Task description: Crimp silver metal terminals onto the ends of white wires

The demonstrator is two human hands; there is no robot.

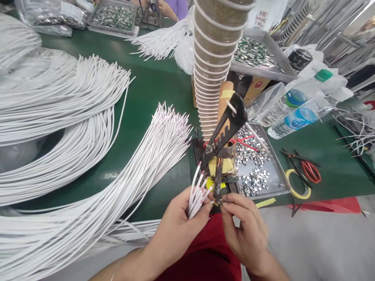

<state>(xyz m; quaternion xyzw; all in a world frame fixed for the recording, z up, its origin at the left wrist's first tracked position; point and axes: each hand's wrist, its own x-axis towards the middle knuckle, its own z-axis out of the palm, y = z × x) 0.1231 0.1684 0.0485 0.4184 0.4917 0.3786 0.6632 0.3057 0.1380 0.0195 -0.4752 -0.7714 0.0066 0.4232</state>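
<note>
While left hand (175, 222) grip clamps red-tipped wires (197, 194), fanned upright at the surface's (152, 86) near edge, likely for one-by-one feeding, right hand (246, 228) grip pinches shut on a metal clip (218, 201) under the lever press (224, 132); clip tray (281, 168) just beside, within reach; cup stack (215, 58) behind.

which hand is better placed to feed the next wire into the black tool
Probably the left hand: it grips the white wires, ends pointing at the black tool. The right hand is pinching at its base.
</note>
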